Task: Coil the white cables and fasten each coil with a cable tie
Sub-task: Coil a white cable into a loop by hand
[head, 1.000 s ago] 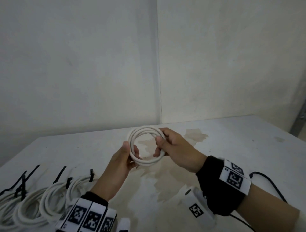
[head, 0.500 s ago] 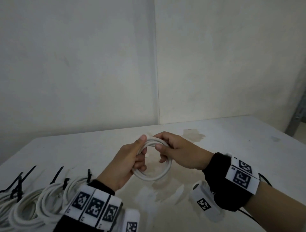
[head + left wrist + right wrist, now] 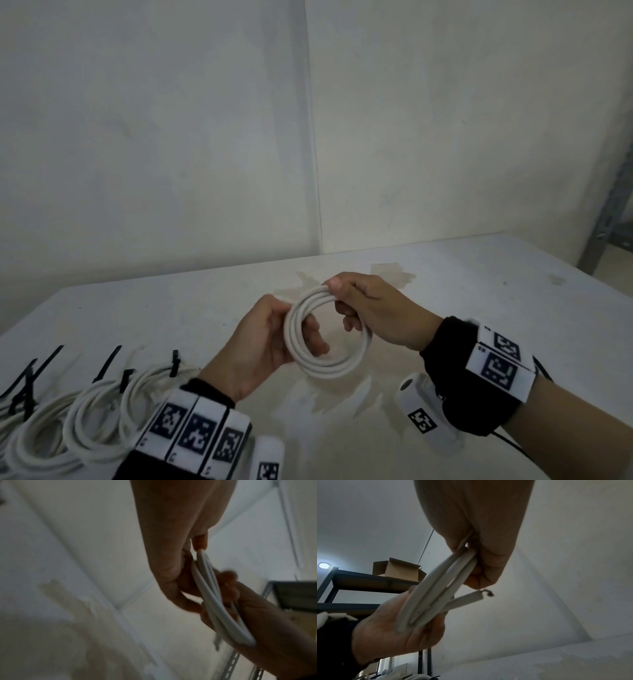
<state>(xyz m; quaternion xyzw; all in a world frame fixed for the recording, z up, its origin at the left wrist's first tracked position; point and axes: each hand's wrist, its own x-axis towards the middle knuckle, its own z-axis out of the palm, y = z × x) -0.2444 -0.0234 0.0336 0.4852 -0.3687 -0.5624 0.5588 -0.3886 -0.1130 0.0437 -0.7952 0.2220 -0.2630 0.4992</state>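
Note:
A white cable coil [image 3: 329,368] of about three turns is held above the table between both hands. My left hand [image 3: 260,342] grips its left side, with fingers passing through the loop. My right hand [image 3: 376,308] pinches the top of the coil between thumb and fingers. In the left wrist view the coil [image 3: 216,601] runs from my left hand [image 3: 171,534] to the right hand [image 3: 274,628]. In the right wrist view a free cable end [image 3: 471,598] with bare wire sticks out of the coil [image 3: 436,588]. No cable tie is on this coil.
Several tied white coils [image 3: 85,421] with black cable ties [image 3: 109,363] lie at the front left of the stained white table [image 3: 479,291]. Walls stand close behind. A metal shelf [image 3: 359,581] carries a cardboard box [image 3: 397,569].
The coil has turned and dropped slightly between my hands. My left hand shifted from the coil's top to its left side, and the right thumb now sits on the top.

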